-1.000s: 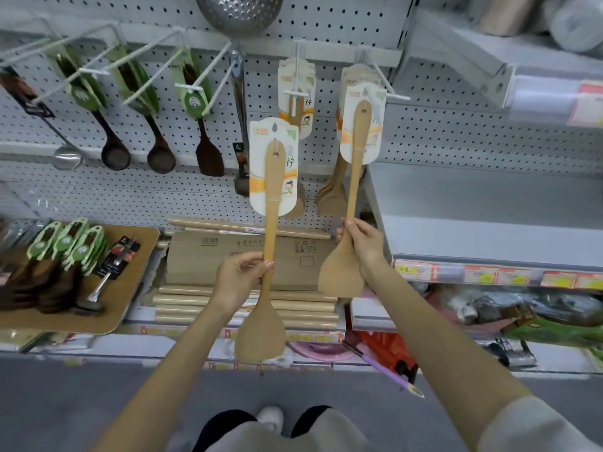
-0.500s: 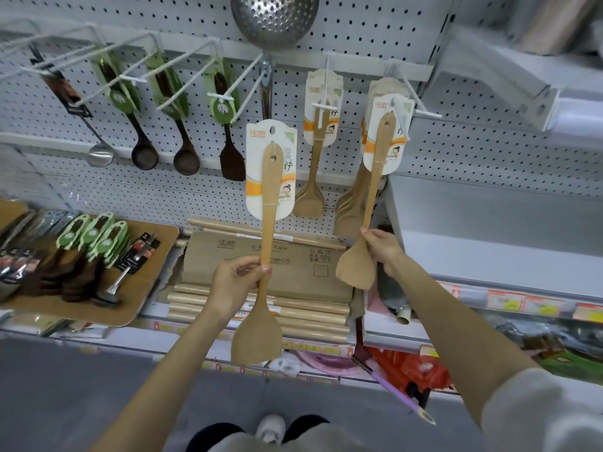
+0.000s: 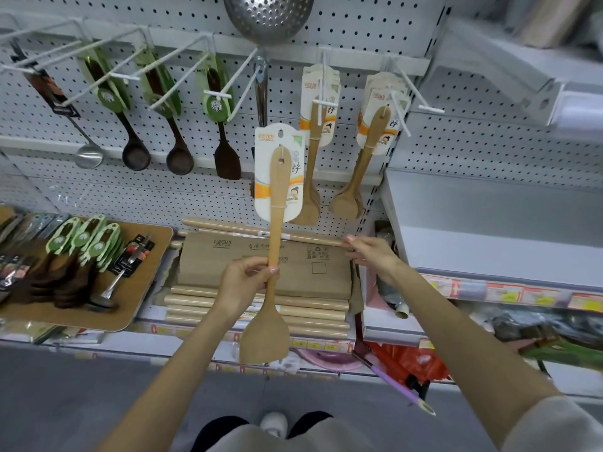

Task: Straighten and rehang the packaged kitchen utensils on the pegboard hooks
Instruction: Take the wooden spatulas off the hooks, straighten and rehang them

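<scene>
Left hand (image 3: 243, 283) grips the carded spatula (image 3: 277, 197) upright, hang-hole topmost, nearest pegboard hook (image 3: 321, 102) above-right; right hand (image 3: 372, 256) slack, empty.

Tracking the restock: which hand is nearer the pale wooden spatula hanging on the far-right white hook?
Right. The right hand is just below the blade of the hanging pale wooden spatula, not touching it; the left hand is farther down-left, gripping another carded wooden spatula.
</scene>
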A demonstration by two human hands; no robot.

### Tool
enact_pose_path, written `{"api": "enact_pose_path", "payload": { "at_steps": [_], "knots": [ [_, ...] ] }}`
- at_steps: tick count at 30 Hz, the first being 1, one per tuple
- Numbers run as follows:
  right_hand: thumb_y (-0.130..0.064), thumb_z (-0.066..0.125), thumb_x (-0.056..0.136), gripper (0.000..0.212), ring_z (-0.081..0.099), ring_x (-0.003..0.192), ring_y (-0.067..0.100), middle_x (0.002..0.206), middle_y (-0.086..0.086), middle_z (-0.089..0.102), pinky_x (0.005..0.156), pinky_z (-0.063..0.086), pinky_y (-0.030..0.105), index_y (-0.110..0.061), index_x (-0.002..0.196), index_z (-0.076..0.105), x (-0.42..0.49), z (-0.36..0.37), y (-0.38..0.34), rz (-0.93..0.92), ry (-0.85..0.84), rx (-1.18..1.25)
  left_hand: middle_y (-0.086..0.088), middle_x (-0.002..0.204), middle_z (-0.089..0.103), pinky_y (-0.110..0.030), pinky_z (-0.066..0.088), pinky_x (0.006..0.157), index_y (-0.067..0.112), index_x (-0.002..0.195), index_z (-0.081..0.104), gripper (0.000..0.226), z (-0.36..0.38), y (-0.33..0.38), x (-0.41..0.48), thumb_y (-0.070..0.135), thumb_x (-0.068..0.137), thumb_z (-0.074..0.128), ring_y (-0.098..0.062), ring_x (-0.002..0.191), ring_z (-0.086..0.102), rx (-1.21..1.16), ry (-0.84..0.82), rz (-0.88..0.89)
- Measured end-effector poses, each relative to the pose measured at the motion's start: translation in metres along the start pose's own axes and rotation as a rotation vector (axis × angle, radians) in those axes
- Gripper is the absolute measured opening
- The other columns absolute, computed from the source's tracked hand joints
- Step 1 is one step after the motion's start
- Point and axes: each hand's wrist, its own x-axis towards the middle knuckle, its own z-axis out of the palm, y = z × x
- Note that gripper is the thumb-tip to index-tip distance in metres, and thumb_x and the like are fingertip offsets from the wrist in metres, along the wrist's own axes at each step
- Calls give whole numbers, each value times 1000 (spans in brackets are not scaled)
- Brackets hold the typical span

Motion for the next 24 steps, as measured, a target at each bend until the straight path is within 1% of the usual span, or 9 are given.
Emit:
{"api": "enact_pose_path", "payload": {
  "at_steps": [2,5,7,9,11,14,17,20,24],
  "knots": [
    [-32,54,95,35,65,102,7,123,4,66,81,51,15,-14,124,62,-12,8,-13,-65,-55,40,-21,83,68,-29,59,67,1,92,71,12,2,-1,1,-3,83,66,-22,73,66,-1,-46,3],
    [-29,58,93,33,67,104,10,117,1,69,93,51,24,-14,123,63,-31,24,-34,-174,-97,105,-24,84,69,-40,58,74,-4,94,71,12,7,-3,2,-1,83,66,-25,77,65,32,-117,5],
    [-26,63,90,34,68,103,11,111,1,71,94,51,27,-13,121,65,-41,34,-47,-243,-89,151,-22,84,68,-35,59,70,-6,95,70,13,12,-4,2,-1,83,66,-23,76,66,38,-159,4],
    [-17,66,88,24,69,97,12,103,-1,74,90,54,27,-14,112,68,-51,45,-62,-313,-73,222,-19,82,68,-28,57,65,-4,93,71,12,18,-4,2,-2,83,65,-19,74,67,29,-199,9],
    [-12,67,87,19,70,92,13,99,-2,75,86,56,28,-16,106,70,-59,54,-73,-360,-37,284,-16,80,69,-29,58,66,1,89,72,9,22,-4,3,-2,82,66,-18,73,67,8,-222,3],
    [-12,67,87,17,69,87,15,96,2,75,80,57,29,-11,103,71,-63,61,-81,-383,45,307,-11,78,71,-36,57,72,4,85,72,10,27,-2,5,-2,82,66,-18,73,67,-28,-230,-24],
    [-11,66,87,10,68,80,11,90,1,75,72,56,24,-15,95,71,-62,65,-85,-368,107,337,-13,78,69,-34,57,74,0,88,71,9,28,2,8,-5,82,65,-18,71,67,-37,-245,-18],
    [-13,66,88,9,68,79,13,91,2,74,73,57,24,-16,96,69,-61,64,-90,-342,146,363,-16,79,68,-36,57,76,3,87,71,10,28,7,9,-4,84,63,-21,73,67,0,-274,6],
    [-15,67,88,12,69,82,14,93,3,74,73,57,24,-15,99,69,-58,63,-97,-332,153,354,-15,78,67,-35,58,75,1,91,69,9,29,12,10,-1,86,63,-16,70,67,-4,-279,9]
  ]
}}
